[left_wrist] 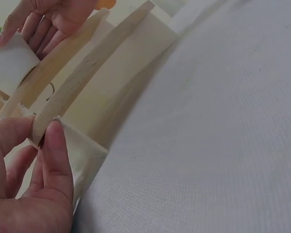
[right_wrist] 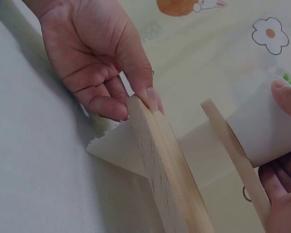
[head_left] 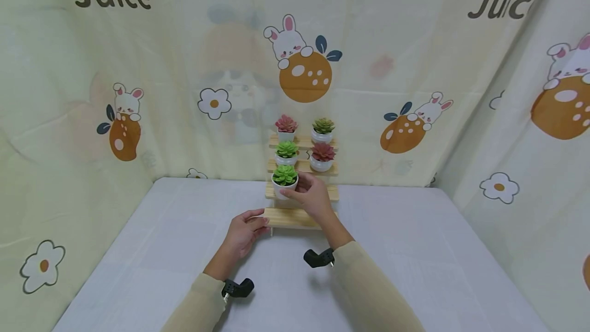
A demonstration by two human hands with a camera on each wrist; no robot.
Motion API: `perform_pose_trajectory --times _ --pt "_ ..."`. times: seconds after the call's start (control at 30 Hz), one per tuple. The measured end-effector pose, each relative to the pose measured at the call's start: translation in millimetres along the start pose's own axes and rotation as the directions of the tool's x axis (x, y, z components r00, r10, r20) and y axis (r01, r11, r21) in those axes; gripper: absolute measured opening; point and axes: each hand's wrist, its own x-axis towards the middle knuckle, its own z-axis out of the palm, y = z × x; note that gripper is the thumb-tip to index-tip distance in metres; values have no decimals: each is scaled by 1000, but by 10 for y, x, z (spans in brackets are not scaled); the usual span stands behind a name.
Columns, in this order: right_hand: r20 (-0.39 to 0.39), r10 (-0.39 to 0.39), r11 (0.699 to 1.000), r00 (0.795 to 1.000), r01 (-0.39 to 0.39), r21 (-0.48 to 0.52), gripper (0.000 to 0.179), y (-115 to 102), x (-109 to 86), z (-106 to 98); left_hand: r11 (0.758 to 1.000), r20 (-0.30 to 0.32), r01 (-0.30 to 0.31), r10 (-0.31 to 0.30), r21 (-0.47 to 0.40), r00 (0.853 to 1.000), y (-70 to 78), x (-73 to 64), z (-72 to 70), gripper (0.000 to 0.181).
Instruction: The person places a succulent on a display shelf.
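Note:
A small wooden tiered stand point(head_left: 295, 218) stands at the back of the table. My right hand point(head_left: 315, 199) grips a bright green potted succulent point(head_left: 285, 176) by its white pot, at the left part of the second step from the bottom. In the right wrist view the pot's base point(right_wrist: 266, 126) meets the edge of that step. My left hand point(head_left: 243, 232) pinches the left end of the lowest step, thumb and fingers on either side of the board point(left_wrist: 82, 77) in the left wrist view.
Higher steps carry a pink succulent point(head_left: 286, 125), a dark green one point(head_left: 323, 127), another green one point(head_left: 287, 150) and a red one point(head_left: 322, 153). A cloth with rabbit prints point(head_left: 369, 40) hangs behind the white-covered table point(head_left: 392, 250).

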Motion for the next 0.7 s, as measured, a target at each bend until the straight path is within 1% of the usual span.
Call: perform_pose_trajectory --times 0.23,0.53,0.7 --pt "-11 -7 999 1000 8 44 63 17 7 -6 1000 13 -5 5 3 1000 3 0 7 40" --pt "3 5 997 1000 -5 77 63 36 -3 -41 1000 11 -11 11 9 1000 3 -1 15 39" --pt "8 6 993 1000 -7 117 65 62 -2 -59 1000 8 -9 9 13 1000 0 4 1 39"
